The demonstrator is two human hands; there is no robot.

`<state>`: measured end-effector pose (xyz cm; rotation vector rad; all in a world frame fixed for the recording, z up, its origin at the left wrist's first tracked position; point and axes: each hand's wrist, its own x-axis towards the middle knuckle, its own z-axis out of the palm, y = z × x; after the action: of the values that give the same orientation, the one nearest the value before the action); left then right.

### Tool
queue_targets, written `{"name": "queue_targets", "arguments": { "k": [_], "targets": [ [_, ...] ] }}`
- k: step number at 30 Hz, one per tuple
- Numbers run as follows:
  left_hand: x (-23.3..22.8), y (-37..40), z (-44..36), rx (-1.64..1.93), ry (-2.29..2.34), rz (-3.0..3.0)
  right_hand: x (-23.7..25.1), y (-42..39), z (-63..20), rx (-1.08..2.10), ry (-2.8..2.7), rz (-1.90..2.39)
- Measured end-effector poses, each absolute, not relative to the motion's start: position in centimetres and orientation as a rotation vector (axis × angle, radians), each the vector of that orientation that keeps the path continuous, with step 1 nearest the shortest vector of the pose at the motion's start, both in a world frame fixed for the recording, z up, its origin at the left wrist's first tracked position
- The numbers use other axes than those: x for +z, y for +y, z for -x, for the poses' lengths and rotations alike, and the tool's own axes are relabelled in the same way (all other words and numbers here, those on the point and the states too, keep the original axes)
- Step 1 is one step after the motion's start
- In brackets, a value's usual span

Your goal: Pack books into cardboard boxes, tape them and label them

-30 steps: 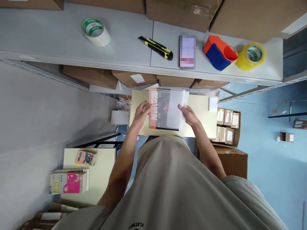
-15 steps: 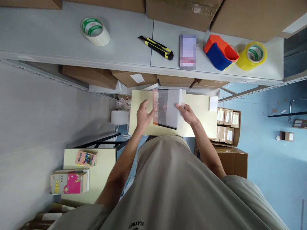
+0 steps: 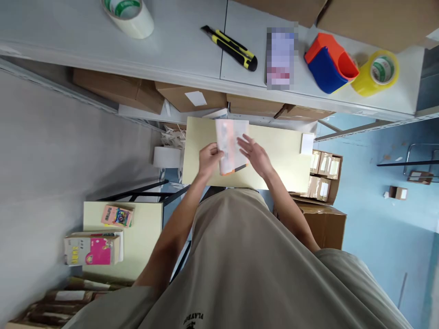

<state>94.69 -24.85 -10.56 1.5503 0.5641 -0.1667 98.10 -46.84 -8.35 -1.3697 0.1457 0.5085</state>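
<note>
A book (image 3: 235,160) with a translucent whitish cover or sleeve, an orange band and a dark lower edge is over the pale yellow table (image 3: 277,160). My left hand (image 3: 210,160) grips its left edge, thumb on top. My right hand (image 3: 255,156) is open, its fingers spread at the book's right side; whether they touch it I cannot tell. The book's print is blurred by motion.
On the grey shelf (image 3: 185,50) ahead are a white tape roll (image 3: 133,20), a box cutter (image 3: 233,48), a blurred-out phone-like rectangle (image 3: 280,59), a red-blue tape dispenser (image 3: 329,64) and yellow tape (image 3: 377,73). Books (image 3: 94,249) lie on a side table; cartons (image 3: 322,224) stand right.
My left hand has taken hold of the book's left edge. The right hand has let go of the right edge and spread its fingers. The whitish cover now lies over the orange band.
</note>
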Motion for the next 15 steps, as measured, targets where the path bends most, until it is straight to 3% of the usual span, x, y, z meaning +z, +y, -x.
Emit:
{"name": "queue_targets", "arguments": {
  "k": [3,6,15],
  "targets": [
    [-11.3,-20.8,-94.8,-0.195,0.598,-1.360,-9.2,-48.2,-99.6,0.389,0.237,1.501],
    [-12.1,-17.6,-94.6,-0.221,0.609,-1.300,-11.1,-47.5,-100.6,0.512,0.302,1.472],
    [-19.3,-11.4,-97.4,-0.213,0.736,-1.471,-18.6,-38.2,-102.1,0.672,0.354,1.355]
  ]
}}
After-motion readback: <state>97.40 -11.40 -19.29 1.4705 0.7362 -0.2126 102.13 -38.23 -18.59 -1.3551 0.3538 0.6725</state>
